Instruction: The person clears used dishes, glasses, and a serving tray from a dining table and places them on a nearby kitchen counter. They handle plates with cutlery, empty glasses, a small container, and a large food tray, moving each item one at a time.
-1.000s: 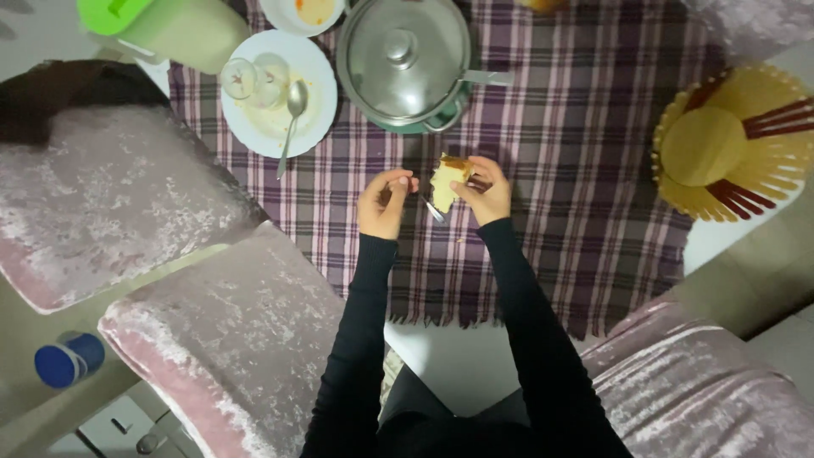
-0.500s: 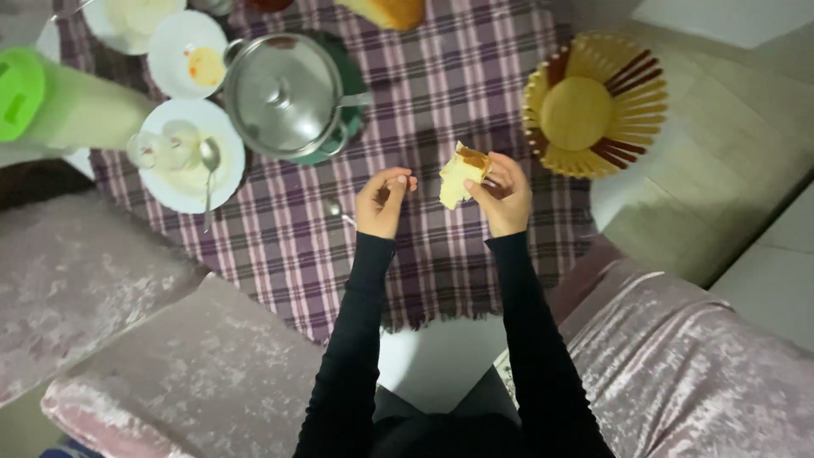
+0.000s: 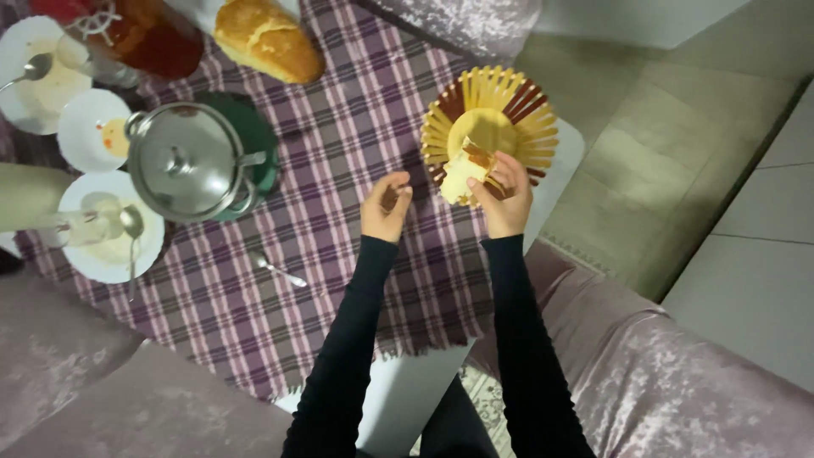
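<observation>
We see a low white counter (image 3: 407,386) covered by a purple checked cloth (image 3: 356,229) with a fringed near edge. On the cloth stand a green pot with a steel lid (image 3: 191,163), three white plates (image 3: 89,131) at the left edge, a loaf of bread (image 3: 267,38) at the far side, and a loose spoon (image 3: 275,270) near the middle. A yellow and red slatted basket (image 3: 517,110) sits at the counter's right end.
</observation>
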